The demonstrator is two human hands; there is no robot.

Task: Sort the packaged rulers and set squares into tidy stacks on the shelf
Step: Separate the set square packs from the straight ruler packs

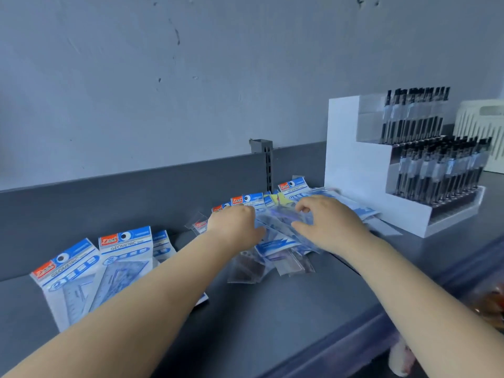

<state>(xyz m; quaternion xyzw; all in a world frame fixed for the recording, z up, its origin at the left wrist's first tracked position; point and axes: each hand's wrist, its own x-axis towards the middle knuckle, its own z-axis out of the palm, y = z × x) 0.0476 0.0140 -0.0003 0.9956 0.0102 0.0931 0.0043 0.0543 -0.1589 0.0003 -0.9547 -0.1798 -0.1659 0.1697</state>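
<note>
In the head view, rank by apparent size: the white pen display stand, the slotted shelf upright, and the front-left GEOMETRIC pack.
1. white pen display stand
2. front-left GEOMETRIC pack, though it lies nearer the camera, so its look is inflated
3. slotted shelf upright

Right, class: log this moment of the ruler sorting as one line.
left hand: grips packets | right hand: grips same loose pile | leaning packets: untouched at left | pen display: right | stacks: not yet tidy

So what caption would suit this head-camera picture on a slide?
Both hands, left hand and right hand, gather clear blue-headed ruler packets on a dark grey metal shelf.
</note>
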